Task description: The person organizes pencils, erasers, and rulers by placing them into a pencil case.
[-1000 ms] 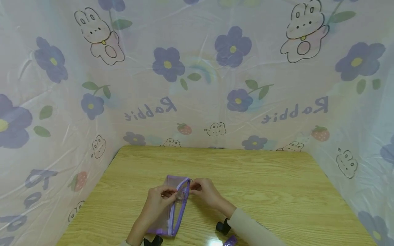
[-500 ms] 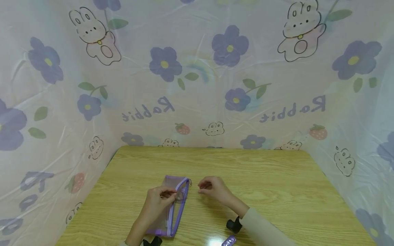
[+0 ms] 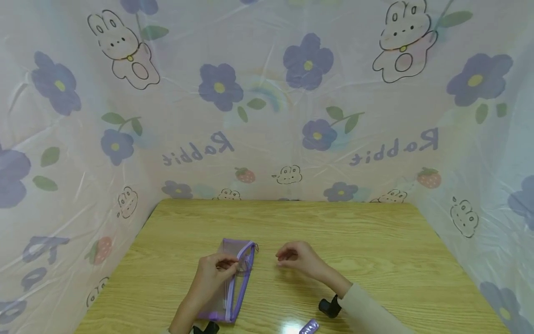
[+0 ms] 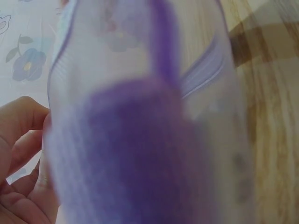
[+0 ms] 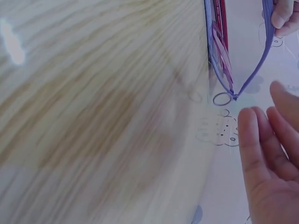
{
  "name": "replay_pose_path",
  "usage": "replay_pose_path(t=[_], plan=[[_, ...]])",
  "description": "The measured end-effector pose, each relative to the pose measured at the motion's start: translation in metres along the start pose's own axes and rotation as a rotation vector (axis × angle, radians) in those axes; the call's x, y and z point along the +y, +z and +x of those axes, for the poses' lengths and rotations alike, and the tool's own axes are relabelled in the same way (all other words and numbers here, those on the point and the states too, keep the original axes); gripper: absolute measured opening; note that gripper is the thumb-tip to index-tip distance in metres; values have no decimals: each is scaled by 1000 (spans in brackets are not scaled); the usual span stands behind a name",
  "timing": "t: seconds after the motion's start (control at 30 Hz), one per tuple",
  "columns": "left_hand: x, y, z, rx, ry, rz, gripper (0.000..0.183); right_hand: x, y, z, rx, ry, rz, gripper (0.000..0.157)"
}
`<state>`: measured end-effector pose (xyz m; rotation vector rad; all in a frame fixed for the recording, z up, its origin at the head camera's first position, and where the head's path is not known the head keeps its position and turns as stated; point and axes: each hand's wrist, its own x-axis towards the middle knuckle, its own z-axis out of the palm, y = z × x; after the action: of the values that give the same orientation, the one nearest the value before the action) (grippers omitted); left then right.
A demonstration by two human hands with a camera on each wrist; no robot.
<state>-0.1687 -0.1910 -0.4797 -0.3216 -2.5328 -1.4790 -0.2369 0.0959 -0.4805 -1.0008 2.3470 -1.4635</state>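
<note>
A see-through zip pouch (image 3: 229, 299) with purple edging lies on the wooden table, its mouth parted. My left hand (image 3: 214, 274) pinches the zip edge of the mouth between thumb and fingers. Up close in the left wrist view, the pouch's purple end (image 4: 135, 154) is blurred. A small ring (image 5: 222, 99) hangs at the zip's end corner in the right wrist view. Red and pink edges (image 5: 222, 46) show at the pouch's side; what they are I cannot tell. To the right, apart from the pouch, my right hand (image 3: 303, 260) holds nothing, its fingers loosely bent.
A shiny purple object (image 3: 309, 326) lies at the table's near edge, partly cut off by the frame. Black wrist-camera mounts (image 3: 329, 307) sit on both wrists. Patterned curtains (image 3: 267, 116) enclose the wooden table (image 3: 354, 241) at the back and sides.
My right hand has drawn away from the ring corner of the pouch and moved right. My left hand keeps its pinch on the zip edge. The view has shifted slightly.
</note>
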Motion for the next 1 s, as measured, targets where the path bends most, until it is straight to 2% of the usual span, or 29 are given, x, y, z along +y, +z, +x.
replay_pose_path(t=[0.2, 0.63, 0.87, 1.0], plan=[[0, 0, 0, -3, -4, -6, 6, 4, -9, -12, -66, -2, 94, 23], [2, 0, 0, -11, 9, -17, 5, 17, -18, -40, -278, -8, 343, 35], [2, 0, 0, -16, 25, -20, 5, 20, -22, -56, -323, -3, 372, 36], [1, -1, -2, -11, 12, -16, 5, 18, -21, -63, -396, -27, 392, 35]])
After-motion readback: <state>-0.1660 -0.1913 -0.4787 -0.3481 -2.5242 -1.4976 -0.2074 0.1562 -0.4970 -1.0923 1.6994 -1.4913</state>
